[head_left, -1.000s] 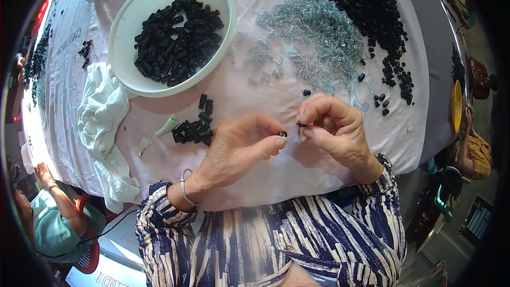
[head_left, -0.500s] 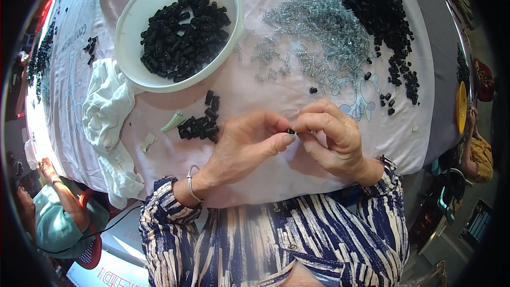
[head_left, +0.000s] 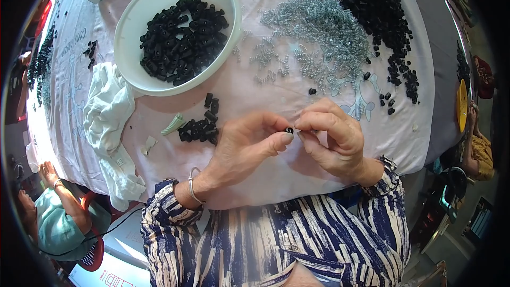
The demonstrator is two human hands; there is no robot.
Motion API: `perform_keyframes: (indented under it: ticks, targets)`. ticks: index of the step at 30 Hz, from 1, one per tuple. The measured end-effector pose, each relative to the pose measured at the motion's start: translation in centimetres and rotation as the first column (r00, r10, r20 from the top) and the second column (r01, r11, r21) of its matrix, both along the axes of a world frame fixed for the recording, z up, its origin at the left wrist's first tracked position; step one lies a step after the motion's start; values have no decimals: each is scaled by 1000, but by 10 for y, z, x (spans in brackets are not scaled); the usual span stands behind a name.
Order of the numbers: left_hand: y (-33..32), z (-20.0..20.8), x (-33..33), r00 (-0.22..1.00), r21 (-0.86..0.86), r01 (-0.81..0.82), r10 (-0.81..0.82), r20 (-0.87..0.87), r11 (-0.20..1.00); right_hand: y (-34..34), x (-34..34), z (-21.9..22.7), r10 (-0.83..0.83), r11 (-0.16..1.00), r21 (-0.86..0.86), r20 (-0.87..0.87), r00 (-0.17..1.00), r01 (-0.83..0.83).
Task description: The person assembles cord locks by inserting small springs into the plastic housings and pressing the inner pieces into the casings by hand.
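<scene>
Between thumb and forefinger, my left hand (head_left: 241, 141) pinches a small black plastic cylinder (head_left: 289, 130), its hollow end turned toward my right hand. My right hand (head_left: 337, 141) is closed in a pinch just beside that end; whatever sits in its fingertips is too small to make out. Left of my left hand lies a small cluster of black cylinders (head_left: 199, 130). Beyond my right hand spreads a heap of small metal coil springs (head_left: 329, 26), bordered by a large pile of black plastic pieces (head_left: 377, 10).
A white plastic bowl (head_left: 126, 42) holding many black cylinders stands at the far left. Beside it lie a crumpled white cloth (head_left: 109, 101) and a pale green scrap (head_left: 173, 124). Other people sit at the left (head_left: 61, 215) and right (head_left: 481, 157), near a yellow dish (head_left: 461, 107).
My fingertips have parted slightly, and more of the black cylinder's hollow end shows. Both hands stay in nearly the same place over the cloth.
</scene>
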State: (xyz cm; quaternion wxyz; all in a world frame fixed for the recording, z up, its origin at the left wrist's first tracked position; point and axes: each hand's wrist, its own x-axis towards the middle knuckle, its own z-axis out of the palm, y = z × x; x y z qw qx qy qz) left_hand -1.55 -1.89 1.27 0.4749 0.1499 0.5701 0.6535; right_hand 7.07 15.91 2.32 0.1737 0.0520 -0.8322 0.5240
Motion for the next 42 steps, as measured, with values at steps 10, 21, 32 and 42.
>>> perform_keyframes:
  ticks: [10,21,32,42]
  targets:
    - [-1,-1,1,996,-8,1,-2,-88,1000,5,1,-3,99,995,-13,39,994,-99]
    - [1,0,4,954,-15,-25,19,-299,1000,1,3,0,53,995,84,26,998,-55]
    - [2,-7,7,905,16,-64,65,-421,998,6,2,3,134,966,224,-3,991,-130]
    - [3,-10,6,847,51,-76,92,-523,996,5,2,4,115,973,191,77,990,-128]
